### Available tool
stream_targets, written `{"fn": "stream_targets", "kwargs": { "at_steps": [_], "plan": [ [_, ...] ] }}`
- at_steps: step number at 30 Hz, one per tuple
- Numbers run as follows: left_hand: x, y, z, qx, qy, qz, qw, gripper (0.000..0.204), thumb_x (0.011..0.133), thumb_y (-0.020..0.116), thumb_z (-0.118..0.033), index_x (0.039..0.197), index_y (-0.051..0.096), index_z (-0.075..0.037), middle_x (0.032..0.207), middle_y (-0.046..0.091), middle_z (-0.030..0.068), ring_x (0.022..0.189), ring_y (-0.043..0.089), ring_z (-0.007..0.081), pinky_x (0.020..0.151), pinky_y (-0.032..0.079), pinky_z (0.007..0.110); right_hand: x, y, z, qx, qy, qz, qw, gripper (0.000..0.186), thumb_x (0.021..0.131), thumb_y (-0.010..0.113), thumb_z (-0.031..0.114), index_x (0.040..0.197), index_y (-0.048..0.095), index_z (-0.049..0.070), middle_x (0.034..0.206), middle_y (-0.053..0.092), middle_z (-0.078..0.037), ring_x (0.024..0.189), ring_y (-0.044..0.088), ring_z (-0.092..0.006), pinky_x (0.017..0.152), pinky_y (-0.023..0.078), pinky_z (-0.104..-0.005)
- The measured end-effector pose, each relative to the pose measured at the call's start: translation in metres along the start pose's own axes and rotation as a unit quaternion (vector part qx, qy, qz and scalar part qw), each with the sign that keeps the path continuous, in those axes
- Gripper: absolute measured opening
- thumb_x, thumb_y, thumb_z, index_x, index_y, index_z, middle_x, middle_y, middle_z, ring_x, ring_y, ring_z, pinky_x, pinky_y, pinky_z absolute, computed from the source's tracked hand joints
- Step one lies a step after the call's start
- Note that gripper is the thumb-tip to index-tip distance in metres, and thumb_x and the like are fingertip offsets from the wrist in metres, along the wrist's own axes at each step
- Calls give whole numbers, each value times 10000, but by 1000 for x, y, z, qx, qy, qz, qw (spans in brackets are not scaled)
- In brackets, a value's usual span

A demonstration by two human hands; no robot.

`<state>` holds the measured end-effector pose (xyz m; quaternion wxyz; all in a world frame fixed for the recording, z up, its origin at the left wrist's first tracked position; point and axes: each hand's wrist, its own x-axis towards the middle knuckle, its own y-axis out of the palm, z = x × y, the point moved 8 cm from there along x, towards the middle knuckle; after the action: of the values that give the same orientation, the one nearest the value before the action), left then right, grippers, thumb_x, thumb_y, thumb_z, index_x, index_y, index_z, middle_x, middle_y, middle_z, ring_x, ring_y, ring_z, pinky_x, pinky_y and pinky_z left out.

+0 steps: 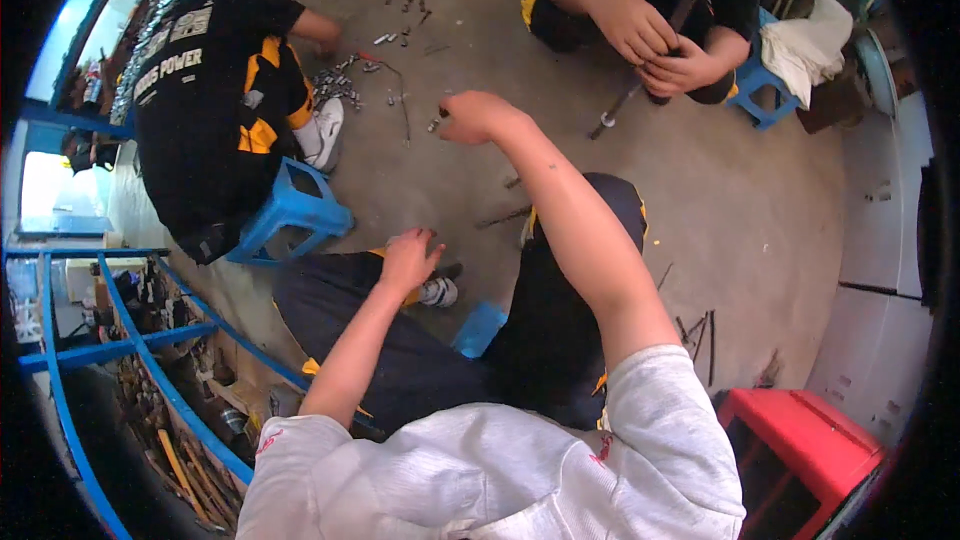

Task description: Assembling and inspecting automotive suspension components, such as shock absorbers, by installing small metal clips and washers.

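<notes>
My right hand (482,118) reaches far forward above the concrete floor, its fingers curled together. A small shiny metal piece (434,125) shows at its fingertips; whether it is pinched or lies on the floor beneath cannot be told. Left of that hand, a pile of small metal parts (338,88) lies on the floor with a thin bent rod (404,105) beside it. Over my left leg hangs my left hand (408,260), fingers apart and holding nothing I can see. My shoe (438,291) is just below its fingers.
A co-worker (185,110) sits on a blue stool (295,210) at left. Another, front right, grips a dark metal rod (685,2) with both hands. Blue metal racking (150,340) stands along my left, a red stool (805,440) at my right. Thin rods (711,345) lie near it.
</notes>
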<state>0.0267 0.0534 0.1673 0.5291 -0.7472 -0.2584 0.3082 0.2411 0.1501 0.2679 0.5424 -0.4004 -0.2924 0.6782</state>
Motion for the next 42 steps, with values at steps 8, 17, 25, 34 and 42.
{"fn": "stream_targets", "kwargs": {
  "at_steps": [8,17,25,34,42],
  "plan": [
    [-4,104,39,31,-129,63,989,578,905,455,-541,1194,553,-50,1181,561,154,1119,526,334,921,444,461,-8,-3,8,7,-22,-5,1000,443,789,614,302,1162,615,63,1133,639,-177,1037,611,-356,880,492,-438],
    [-15,75,60,-24,-208,-187,960,445,882,575,-367,1161,568,-20,1152,557,201,1128,503,358,946,411,456,-15,-9,1,3,15,29,999,487,802,633,338,1221,595,91,1165,629,-159,1085,591,-338,903,486,-434],
    [10,104,100,-102,-291,-140,941,383,854,610,-358,1031,643,-19,1104,598,191,1046,554,364,910,443,447,-15,-2,3,-30,-27,24,999,478,815,643,343,1220,586,97,1113,643,-175,1057,596,-347,915,475,-438],
    [22,112,105,-185,-294,-121,930,359,829,633,-341,1008,655,-31,1021,641,187,995,587,369,873,464,437,-16,-6,7,-22,-48,42,998,470,795,641,337,1179,594,71,1053,653,-194,999,614,-360,855,494,-453],
    [18,133,53,-45,-230,-50,971,429,820,627,-393,1066,658,-43,1148,604,185,1110,546,343,914,452,429,1,-19,-11,-23,-38,55,998,468,794,649,355,1147,595,53,1006,662,-198,950,626,-374,810,504,-463]
  ]
}}
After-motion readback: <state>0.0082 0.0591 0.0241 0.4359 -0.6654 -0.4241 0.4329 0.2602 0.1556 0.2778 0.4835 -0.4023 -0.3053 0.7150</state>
